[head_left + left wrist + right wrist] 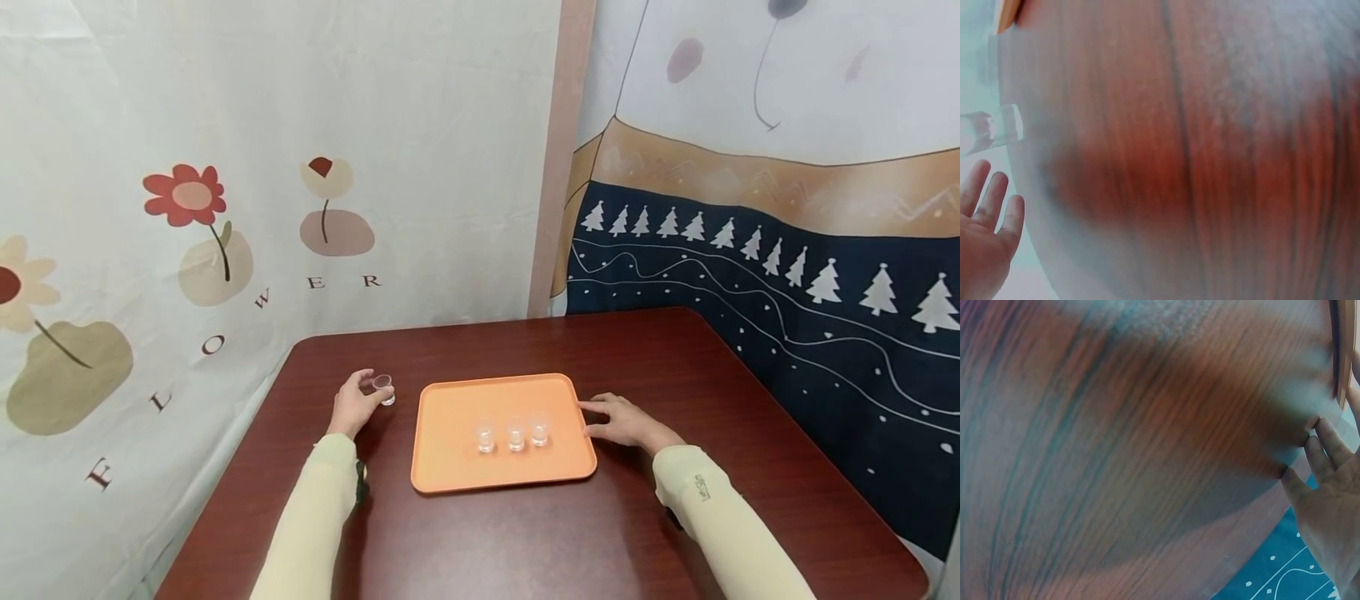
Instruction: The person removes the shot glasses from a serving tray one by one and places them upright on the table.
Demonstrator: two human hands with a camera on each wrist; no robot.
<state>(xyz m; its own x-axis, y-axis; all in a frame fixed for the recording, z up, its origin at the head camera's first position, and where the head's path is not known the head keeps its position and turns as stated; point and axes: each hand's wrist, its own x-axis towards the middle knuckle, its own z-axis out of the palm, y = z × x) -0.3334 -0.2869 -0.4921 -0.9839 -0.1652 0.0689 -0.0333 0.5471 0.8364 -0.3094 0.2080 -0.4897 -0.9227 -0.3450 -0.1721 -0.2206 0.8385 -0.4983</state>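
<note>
Small clear cylindrical cup of glass or hard plastic: in the head view it stood, upright or nearly so, between the thumb and fingers of the left hand, above or on the brown wood-grain table. The thumb crossed its front; whether the digits pinched it or only bracketed it could not be determined. It was judged light, stiff, smooth enough to slip and probably breakable; the sound hold would be thumb against forefinger on the side wall, below the rim. No contents could be made out. To the right of those fingers lay a shallow orange rectangular tray with rounded corners, carrying three similar clear cups in a rough row, their contents likewise not discernible. The right hand, fingers extended and parted, was at the tray's right rim and grasped nothing. The tray was judged rigid and light, best held by its raised rim.

In the left wrist view, three fingers were fairly straight and spread, and the cup lay beside their tips, apart from them; the thumb was out of frame.

In the right wrist view, the fingers were spread, the tray's edge just beside the uppermost.
</note>
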